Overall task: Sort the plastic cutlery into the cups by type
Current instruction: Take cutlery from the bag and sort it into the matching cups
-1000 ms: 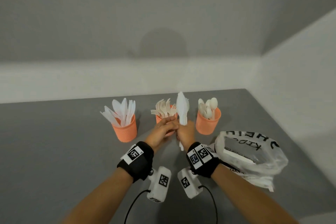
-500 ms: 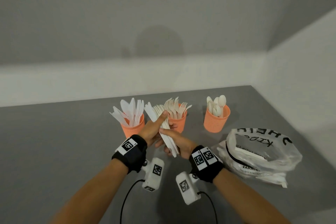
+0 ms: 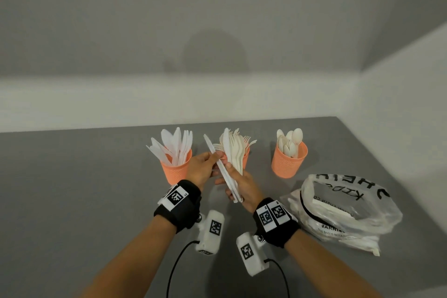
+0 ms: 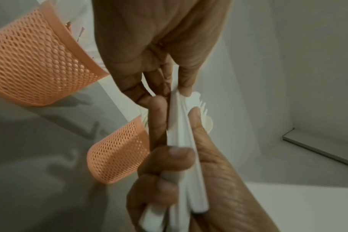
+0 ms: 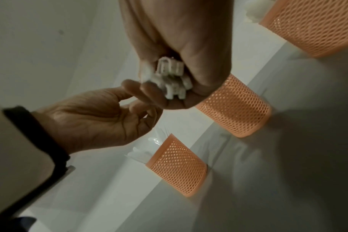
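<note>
Here right hand [image 3: 244,186] grips knives [image 3: 228,179]; left hand [image 3: 202,168] pinches 1.

- We see three cups in a row on the desk [image 3: 72,201]: knife cup [image 3: 175,173] left, fork cup [image 3: 244,159] middle, spoon cup [image 3: 287,163] right.
- A bag [image 3: 348,213] lies right of them, nearer us.

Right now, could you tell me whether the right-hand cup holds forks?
No, the right-hand cup holds spoons.

Orange mesh-patterned cups [image 3: 289,162]; white cutlery [image 3: 227,174]; grey bench [image 3: 72,189]; clear bag [image 3: 350,210] with black lettering; black wristbands [image 3: 179,205].
</note>
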The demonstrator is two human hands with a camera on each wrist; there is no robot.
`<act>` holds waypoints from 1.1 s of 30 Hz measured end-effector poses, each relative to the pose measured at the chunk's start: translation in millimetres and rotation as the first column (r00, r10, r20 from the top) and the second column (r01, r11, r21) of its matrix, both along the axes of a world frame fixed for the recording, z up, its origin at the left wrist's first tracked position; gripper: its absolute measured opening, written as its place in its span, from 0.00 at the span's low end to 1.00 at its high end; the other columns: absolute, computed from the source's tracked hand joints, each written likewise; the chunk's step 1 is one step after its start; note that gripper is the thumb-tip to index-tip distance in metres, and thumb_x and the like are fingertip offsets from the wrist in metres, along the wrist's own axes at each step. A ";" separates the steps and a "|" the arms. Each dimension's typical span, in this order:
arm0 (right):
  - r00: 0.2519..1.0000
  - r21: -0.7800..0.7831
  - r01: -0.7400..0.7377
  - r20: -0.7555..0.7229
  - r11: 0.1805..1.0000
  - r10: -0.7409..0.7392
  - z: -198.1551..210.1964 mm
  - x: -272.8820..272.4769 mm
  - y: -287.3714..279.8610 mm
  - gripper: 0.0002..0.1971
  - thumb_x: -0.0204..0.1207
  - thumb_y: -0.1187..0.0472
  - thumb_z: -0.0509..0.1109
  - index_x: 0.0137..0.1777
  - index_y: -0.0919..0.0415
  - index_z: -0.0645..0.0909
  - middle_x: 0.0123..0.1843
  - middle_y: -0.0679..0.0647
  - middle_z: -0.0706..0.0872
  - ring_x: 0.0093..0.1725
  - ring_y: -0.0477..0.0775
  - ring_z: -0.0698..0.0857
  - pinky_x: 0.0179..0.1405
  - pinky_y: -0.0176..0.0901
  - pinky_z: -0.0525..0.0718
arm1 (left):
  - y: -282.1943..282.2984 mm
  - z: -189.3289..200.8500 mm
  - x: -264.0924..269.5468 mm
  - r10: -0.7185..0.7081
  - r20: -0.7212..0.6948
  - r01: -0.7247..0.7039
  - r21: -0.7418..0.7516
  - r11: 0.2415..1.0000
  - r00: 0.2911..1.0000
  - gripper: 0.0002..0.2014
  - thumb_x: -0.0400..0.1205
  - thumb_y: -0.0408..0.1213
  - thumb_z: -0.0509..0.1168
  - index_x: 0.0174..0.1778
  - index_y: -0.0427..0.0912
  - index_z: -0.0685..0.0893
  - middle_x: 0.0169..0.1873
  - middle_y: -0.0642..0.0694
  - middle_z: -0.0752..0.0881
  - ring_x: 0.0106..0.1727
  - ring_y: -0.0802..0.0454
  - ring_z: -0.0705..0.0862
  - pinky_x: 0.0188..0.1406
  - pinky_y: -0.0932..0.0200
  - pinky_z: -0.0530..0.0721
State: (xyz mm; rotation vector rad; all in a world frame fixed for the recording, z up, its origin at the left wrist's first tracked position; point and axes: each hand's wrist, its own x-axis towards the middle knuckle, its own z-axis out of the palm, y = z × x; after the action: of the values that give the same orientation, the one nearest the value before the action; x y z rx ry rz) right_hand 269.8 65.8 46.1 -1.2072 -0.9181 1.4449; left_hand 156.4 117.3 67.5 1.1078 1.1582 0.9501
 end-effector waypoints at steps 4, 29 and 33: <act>0.999 -0.019 -0.003 -0.044 1.000 0.002 2.9 5.7 0.8 0.11 0.82 0.56 0.60 0.59 0.61 0.76 0.34 0.54 0.88 0.19 0.41 0.82 0.13 0.31 0.74 | 1.4 -0.5 1.8 0.009 -0.097 -0.005 0.040 0.999 0.995 0.12 0.85 0.38 0.57 0.45 0.41 0.85 0.39 0.46 0.87 0.39 0.53 0.84 0.38 0.62 0.81; 0.999 -0.037 -0.050 0.015 0.998 0.051 -6.2 5.5 15.0 0.14 0.77 0.49 0.67 0.42 0.61 0.80 0.30 0.57 0.84 0.23 0.49 0.82 0.23 0.38 0.81 | 6.4 -5.7 -0.6 0.316 -0.033 -0.313 0.066 0.947 0.948 0.11 0.83 0.33 0.53 0.35 0.42 0.72 0.29 0.44 0.78 0.27 0.50 0.74 0.30 0.58 0.74; 0.985 -0.057 0.016 0.170 0.998 -0.006 -7.3 11.3 14.2 0.12 0.81 0.52 0.64 0.39 0.58 0.77 0.26 0.53 0.71 0.15 0.42 0.69 0.15 0.32 0.70 | 23.0 4.7 -22.4 0.391 -0.016 -0.387 0.098 0.917 0.920 0.12 0.85 0.37 0.53 0.35 0.41 0.73 0.21 0.49 0.76 0.25 0.51 0.73 0.26 0.61 0.74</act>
State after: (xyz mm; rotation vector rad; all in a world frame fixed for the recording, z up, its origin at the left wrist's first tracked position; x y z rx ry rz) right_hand 281.2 80.0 38.8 -1.3930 -0.9884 1.3836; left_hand 134.0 140.3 72.3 0.9866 1.4074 1.3075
